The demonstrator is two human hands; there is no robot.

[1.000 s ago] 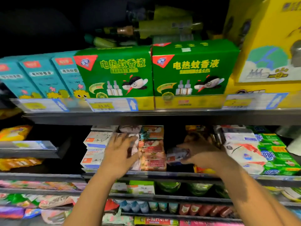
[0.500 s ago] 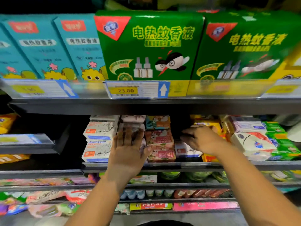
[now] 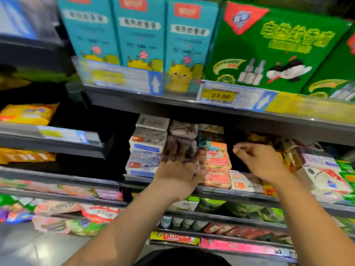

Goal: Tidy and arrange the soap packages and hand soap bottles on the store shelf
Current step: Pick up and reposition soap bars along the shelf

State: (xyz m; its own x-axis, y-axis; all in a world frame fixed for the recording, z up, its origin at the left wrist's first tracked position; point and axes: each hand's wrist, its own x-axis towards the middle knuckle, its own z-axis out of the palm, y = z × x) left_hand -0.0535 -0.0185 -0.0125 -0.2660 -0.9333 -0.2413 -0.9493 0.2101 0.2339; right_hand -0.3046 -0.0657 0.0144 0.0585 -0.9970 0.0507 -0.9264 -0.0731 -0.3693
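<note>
Stacks of soap packages stand on the middle shelf (image 3: 236, 195): white-and-blue boxes (image 3: 146, 148), a pinkish-grey stack (image 3: 183, 129) and an orange-pink stack (image 3: 217, 164). My left hand (image 3: 178, 167) presses flat, fingers straight, against the front of the pinkish-grey stack. A single white soap package (image 3: 244, 182) lies on the shelf right of the orange stack. My right hand (image 3: 259, 162) hovers just above it in front of a dark gap, its fingers curled with nothing visible in them. No hand soap bottles are clearly visible.
Teal boxes (image 3: 138, 31) and green boxes (image 3: 269, 45) fill the shelf above, behind price tags (image 3: 221, 96). White and green packages (image 3: 326, 179) sit at the right. Yellow packets (image 3: 26, 114) lie on the left shelves. The lower shelves hold packets and small bottles (image 3: 182, 222).
My right hand set the white package on the shelf and lifted off it. My left hand stayed pressed on the pinkish-grey stack. The view moved closer and tilted.
</note>
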